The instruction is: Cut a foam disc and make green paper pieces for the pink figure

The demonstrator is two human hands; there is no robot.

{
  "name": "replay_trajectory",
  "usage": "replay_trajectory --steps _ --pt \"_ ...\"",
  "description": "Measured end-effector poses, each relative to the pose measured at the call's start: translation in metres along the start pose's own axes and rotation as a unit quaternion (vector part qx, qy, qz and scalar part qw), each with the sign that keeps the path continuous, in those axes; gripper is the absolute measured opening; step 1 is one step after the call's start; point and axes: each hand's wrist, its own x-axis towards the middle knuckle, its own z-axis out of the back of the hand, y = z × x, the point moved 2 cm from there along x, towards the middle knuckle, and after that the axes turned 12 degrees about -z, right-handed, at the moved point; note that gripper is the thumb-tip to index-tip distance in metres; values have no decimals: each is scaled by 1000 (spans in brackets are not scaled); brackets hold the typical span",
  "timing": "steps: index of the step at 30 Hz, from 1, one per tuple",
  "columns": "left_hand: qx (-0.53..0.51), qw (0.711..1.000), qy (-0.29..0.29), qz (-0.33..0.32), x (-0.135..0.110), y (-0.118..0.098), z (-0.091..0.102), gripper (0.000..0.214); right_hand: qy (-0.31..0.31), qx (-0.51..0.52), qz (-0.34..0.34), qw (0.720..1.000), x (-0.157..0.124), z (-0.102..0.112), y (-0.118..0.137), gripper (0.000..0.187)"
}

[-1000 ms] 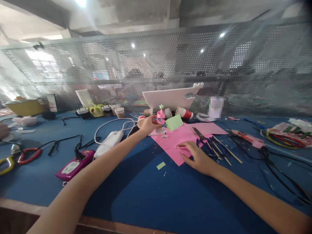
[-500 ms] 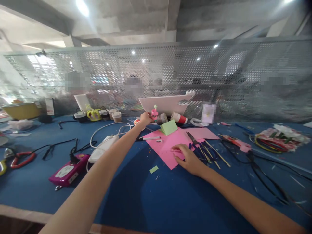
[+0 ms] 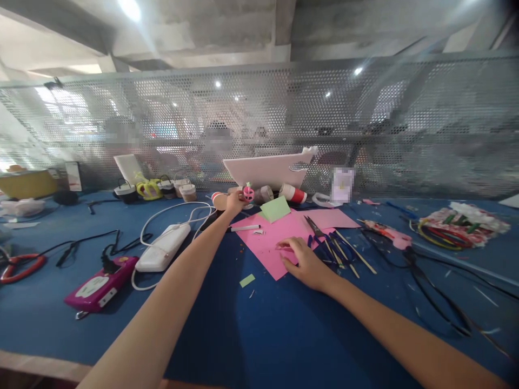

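Observation:
My left hand [image 3: 235, 203] reaches to the back of the table, its fingers closed on a small pink paper ornament [image 3: 248, 193] with a green piece on top. Beside that hand lie a red-and-white paper cup [image 3: 219, 201] and a brown roll [image 3: 264, 194]. My right hand [image 3: 305, 263] rests over the pink paper [image 3: 272, 252], thumb and fingers apart and slightly bent; nothing can be made out in it. A folded green paper [image 3: 275, 209] lies on the pink sheet. Scissors [image 3: 315, 227] and several thin sticks [image 3: 353, 252] are right of my right hand.
A white foam board [image 3: 265, 172] leans at the back before a perforated metal screen [image 3: 259, 108]. To the left are a white power strip [image 3: 164, 249] and a purple socket block [image 3: 101, 284] with cables. A pink glue gun [image 3: 391, 235] lies right. A green scrap [image 3: 247, 280] is near the front.
The pink ornament in my left hand has tipped, so its green top now shows less. My right hand stays over the pink paper. The whole view has shifted slightly.

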Motion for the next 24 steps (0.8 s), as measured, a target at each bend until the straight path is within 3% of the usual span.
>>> replay_trajectory --steps 5,14,24 --pt "76 997 -19 17 -2 11 2 32 -4 -4 1 1000 0 0 1 26" --pt "116 992 -5 44 4 27 1 33 -3 -11 1 1000 0 -2 -2 28" --pt "153 987 -12 48 3 30 0 36 2 -39 1 999 -3 -3 1 27"
